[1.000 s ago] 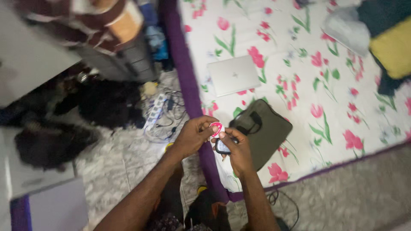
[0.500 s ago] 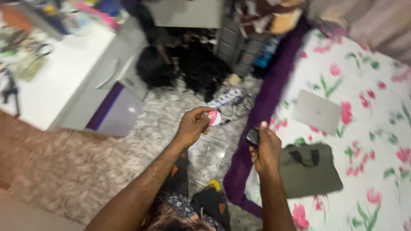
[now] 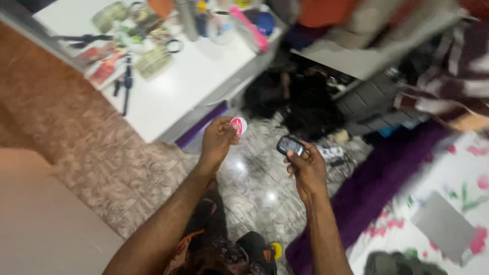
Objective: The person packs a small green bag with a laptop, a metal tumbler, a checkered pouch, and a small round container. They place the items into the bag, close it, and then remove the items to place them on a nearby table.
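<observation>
Above the glossy marble-patterned tile floor (image 3: 249, 188), the left hand (image 3: 216, 142) pinches a small round white-and-pink object (image 3: 238, 125); the right hand (image 3: 305, 170) clasps a dark oval device (image 3: 290, 145). Either could slip and strike the hard tiles.

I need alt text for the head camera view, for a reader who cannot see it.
Seen from above, the left hand holds up a small round pink-and-white lid while the right hand holds a small dark device. Below is a shiny marble floor, with a cluttered white table behind.
</observation>
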